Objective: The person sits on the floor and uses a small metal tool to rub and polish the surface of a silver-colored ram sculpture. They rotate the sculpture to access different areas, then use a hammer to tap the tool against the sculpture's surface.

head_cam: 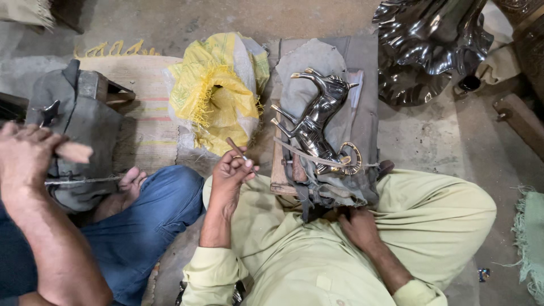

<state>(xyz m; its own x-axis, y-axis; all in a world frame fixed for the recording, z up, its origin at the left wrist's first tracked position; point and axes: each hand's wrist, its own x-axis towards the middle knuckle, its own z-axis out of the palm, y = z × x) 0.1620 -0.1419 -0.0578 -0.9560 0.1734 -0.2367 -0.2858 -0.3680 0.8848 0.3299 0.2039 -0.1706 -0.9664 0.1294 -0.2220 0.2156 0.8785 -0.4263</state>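
Observation:
My left hand is raised over my knee and pinches a thin rod-like tool with a brown end. A shiny metal horse figurine lies on its side on grey cloth, tied by a cord to a wooden board just right of that hand. My right hand rests on my lap at the lower edge of the cloth. Its fingertips are tucked under the cloth and hidden. I wear light green clothing.
A co-worker in blue jeans sits at the left, one hand gripping a wooden handle over a grey wrapped block. A yellow sack lies behind my left hand. Dark polished metalware stands at the upper right, and a green cloth lies at the right edge.

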